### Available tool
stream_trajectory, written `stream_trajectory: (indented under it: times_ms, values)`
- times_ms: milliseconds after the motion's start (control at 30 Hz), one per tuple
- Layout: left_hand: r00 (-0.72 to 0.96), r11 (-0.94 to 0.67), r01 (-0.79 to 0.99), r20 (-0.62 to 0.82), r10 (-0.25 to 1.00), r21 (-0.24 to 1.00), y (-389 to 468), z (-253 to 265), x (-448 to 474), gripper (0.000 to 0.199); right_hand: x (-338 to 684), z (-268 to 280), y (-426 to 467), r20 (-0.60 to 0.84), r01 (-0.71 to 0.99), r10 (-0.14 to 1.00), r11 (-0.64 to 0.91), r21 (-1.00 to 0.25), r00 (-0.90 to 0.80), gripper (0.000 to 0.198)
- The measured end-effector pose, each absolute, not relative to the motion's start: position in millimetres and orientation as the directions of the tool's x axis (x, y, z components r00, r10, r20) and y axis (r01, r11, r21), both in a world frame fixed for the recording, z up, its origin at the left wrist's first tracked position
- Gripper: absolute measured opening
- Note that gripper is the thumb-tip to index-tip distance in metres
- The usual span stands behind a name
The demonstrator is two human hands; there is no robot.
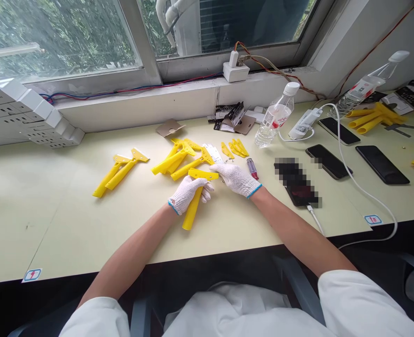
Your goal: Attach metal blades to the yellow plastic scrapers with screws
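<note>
A yellow scraper [192, 210] with a wide T-shaped head is held by its handle in my left hand [187, 193], which wears a white knitted glove. Its head points away from me. My right hand [236, 178], gloved too, is at the right end of that head with its fingers drawn together; what they hold, if anything, is hidden. Just beyond lie white blades [213, 153], several small yellow head pieces [239, 148] and some tiny screws. A screwdriver [252, 168] with a clear and red handle rests right of my right hand.
More yellow scrapers [173, 161] are piled behind my hands, and two scrapers [120, 172] lie at the left. A water bottle [277, 114], phones [329, 161], a power strip [305, 124] and a white cable [363, 187] occupy the right. White boxes [27, 112] stand far left.
</note>
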State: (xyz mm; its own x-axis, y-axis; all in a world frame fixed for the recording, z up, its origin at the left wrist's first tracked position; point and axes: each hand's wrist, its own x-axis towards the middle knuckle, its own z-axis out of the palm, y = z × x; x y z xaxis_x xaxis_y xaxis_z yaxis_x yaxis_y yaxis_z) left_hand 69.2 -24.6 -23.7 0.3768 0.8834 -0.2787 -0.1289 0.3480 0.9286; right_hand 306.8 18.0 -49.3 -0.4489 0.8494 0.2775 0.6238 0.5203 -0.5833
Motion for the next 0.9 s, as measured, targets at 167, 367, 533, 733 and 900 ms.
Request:
stream_trajectory:
  times_ms: [167,367,533,733,900]
  values:
    - [0.377,0.349,-0.120,-0.283,0.882,0.929,-24.6,-23.3,69.6,0.028,305.7,-45.1,16.3,0.247,0.617,0.868,0.483,-0.621,-0.430,0.043]
    - [0.380,0.348,-0.111,-0.284,0.880,0.931,-25.0,-23.3,69.2,0.028,306.5,-35.5,8.9,0.267,0.585,0.901,0.427,-0.690,-0.342,0.038]
    - [0.398,0.328,-0.084,-0.270,0.877,0.941,-25.0,-24.2,68.7,0.030,303.9,-28.0,-0.1,0.249,0.517,0.916,0.385,-0.764,-0.313,0.033]
    - [0.427,0.304,-0.121,-0.227,0.875,0.945,-26.7,-20.5,67.0,0.034,304.0,-15.2,-1.4,-0.147,0.188,0.911,-0.078,-0.979,-0.385,0.037]
    - [0.483,0.301,-0.077,-0.228,0.845,0.951,-28.0,-20.8,65.4,0.036,303.5,-10.5,-1.2,-0.337,-0.002,0.845,-0.371,-0.929,-0.415,0.038]
